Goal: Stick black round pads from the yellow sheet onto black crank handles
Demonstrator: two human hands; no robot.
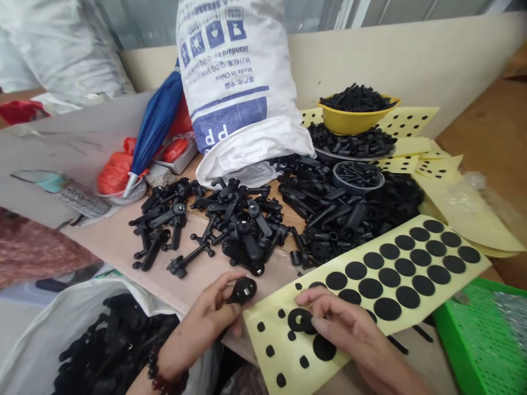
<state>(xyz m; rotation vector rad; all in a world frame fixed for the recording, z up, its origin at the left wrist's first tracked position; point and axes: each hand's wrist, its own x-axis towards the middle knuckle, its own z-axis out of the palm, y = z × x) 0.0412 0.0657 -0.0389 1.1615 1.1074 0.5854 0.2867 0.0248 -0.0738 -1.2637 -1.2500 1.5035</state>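
R hand (343,326) pinched on blk ring (306,320), over yel. sheet (284,351), L hand (209,310) curled round blk part (244,289)

Assembly workshop, heaped black plastic parts (249,244), yellow sheet of discs (278,333), large printed sack (242,71)

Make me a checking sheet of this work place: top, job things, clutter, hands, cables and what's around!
Surface: table, mostly covered.
Job's things: black parts heaped; yellow sheet bearing discs.
Clutter: blue umbrella, yellow bowl, white sack.
Hands: left hand holds a black knob-ended piece; right hand over the sheet, fingertips by a ring, grip unclear.
Cables: nothing seen.
Surroundings: green crate right, open bag lower left.
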